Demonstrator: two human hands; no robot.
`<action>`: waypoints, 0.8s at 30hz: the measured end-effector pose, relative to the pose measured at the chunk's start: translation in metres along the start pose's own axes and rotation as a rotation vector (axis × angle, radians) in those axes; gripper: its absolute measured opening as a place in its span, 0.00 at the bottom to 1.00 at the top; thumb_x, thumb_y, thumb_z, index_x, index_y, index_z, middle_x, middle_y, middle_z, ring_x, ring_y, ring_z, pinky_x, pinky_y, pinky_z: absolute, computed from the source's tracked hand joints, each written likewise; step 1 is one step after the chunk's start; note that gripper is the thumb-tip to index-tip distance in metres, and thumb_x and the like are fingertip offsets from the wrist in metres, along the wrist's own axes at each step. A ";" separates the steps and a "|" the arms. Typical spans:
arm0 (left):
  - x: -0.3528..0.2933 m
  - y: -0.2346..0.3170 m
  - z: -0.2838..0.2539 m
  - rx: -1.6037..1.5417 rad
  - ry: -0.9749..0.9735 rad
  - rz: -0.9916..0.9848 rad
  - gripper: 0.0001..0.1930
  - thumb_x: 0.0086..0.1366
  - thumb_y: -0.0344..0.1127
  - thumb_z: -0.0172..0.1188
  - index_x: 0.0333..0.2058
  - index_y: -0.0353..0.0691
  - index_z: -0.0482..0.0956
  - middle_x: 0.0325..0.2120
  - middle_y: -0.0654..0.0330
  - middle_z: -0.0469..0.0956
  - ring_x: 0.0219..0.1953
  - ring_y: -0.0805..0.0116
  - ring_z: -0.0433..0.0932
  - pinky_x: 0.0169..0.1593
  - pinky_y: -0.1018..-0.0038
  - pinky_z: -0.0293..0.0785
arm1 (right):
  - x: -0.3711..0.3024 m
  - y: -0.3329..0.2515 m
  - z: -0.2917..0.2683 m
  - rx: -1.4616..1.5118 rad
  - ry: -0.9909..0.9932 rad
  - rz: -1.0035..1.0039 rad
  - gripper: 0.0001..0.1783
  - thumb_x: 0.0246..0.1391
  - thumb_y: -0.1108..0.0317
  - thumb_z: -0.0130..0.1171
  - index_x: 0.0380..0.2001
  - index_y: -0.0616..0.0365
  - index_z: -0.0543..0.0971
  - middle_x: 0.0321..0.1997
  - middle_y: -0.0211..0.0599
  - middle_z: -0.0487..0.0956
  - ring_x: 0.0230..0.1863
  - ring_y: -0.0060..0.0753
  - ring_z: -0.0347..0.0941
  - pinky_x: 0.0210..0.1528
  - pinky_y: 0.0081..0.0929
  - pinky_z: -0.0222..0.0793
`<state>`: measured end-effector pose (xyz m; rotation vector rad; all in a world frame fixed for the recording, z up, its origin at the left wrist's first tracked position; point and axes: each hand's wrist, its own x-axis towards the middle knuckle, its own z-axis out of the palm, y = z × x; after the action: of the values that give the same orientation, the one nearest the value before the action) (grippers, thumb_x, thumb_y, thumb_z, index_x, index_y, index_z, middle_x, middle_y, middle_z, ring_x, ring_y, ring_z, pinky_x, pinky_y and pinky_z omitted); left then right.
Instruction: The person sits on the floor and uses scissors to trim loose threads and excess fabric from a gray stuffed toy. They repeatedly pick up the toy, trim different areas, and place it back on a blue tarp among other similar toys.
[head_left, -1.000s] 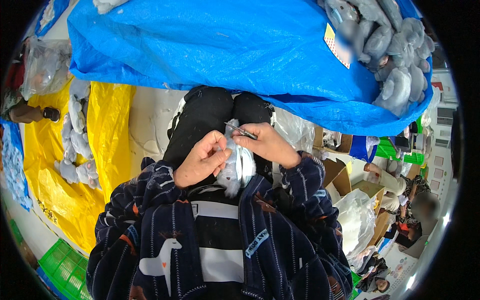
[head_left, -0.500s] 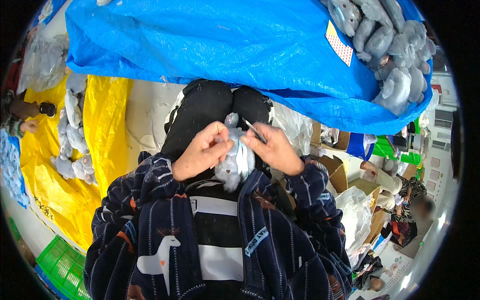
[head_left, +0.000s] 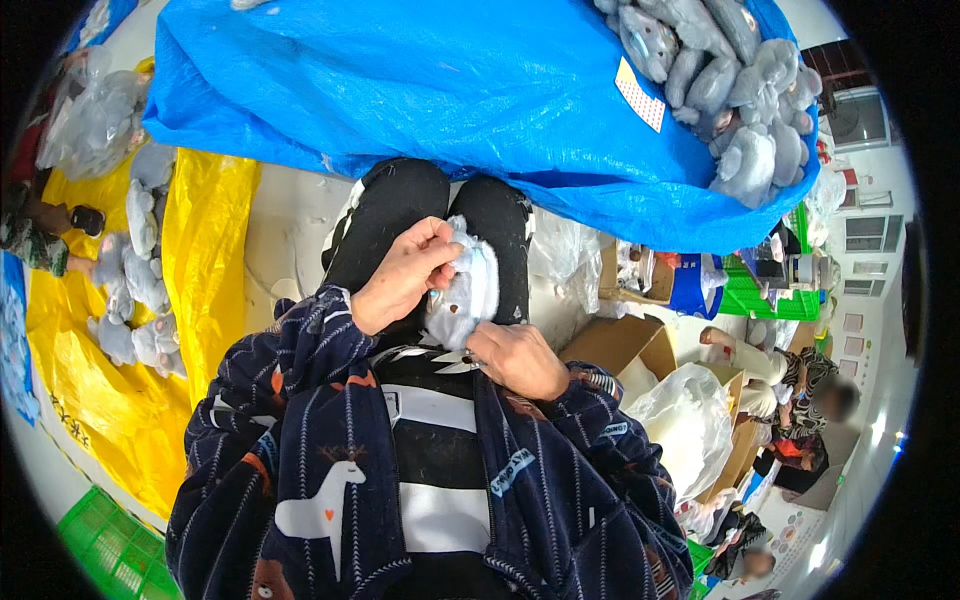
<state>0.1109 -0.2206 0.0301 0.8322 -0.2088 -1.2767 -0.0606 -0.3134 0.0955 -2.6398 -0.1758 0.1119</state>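
Note:
A small light-grey plush toy [head_left: 462,305] with a whitish band along one side lies over my lap, between my knees. My left hand [head_left: 405,270] pinches its far end between thumb and fingertips. At the near end, my right hand [head_left: 520,358] has its fingers closed on the plush. Its palm is turned down, so I cannot make out whether a tool is also inside it. A small brown spot shows on the toy's fur near the middle.
A blue sheet [head_left: 380,90] spreads ahead, bearing a pile of grey plush toys [head_left: 745,90] and a dotted card [head_left: 640,95]. Yellow sheeting [head_left: 105,420] with more toys lies left, near another person's arm. Right are cardboard boxes [head_left: 620,345], a plastic bag [head_left: 685,420] and other people.
The plush toy has turned over end to end. My right hand has moved down to its near end, and the slim metal tool it held is out of sight. My left hand has risen slightly.

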 end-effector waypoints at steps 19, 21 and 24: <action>0.003 0.030 0.008 -0.300 0.001 0.129 0.03 0.61 0.28 0.54 0.32 0.45 0.69 0.26 0.68 0.73 0.26 0.81 0.73 0.30 0.87 0.71 | 0.076 0.046 -0.060 0.440 0.692 0.382 0.12 0.49 0.65 0.60 0.31 0.63 0.76 0.25 0.39 0.76 0.26 0.26 0.72 0.30 0.23 0.67; 0.004 0.035 0.002 -0.368 -0.028 0.174 0.04 0.61 0.28 0.54 0.34 0.44 0.71 0.27 0.67 0.73 0.28 0.79 0.73 0.32 0.87 0.71 | 0.058 0.020 -0.067 0.445 0.627 0.425 0.14 0.47 0.66 0.61 0.36 0.63 0.76 0.25 0.36 0.76 0.28 0.25 0.73 0.31 0.23 0.67; 0.009 0.038 0.011 -0.412 0.012 0.147 0.06 0.61 0.28 0.53 0.37 0.43 0.72 0.30 0.65 0.74 0.30 0.78 0.73 0.34 0.86 0.72 | 0.034 -0.004 -0.053 0.035 0.567 0.329 0.13 0.44 0.69 0.63 0.35 0.60 0.75 0.31 0.40 0.75 0.29 0.39 0.74 0.31 0.26 0.69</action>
<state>0.1364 -0.2312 0.0598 0.4618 0.0063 -1.1244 -0.0217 -0.3293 0.1423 -2.5278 0.4441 -0.5138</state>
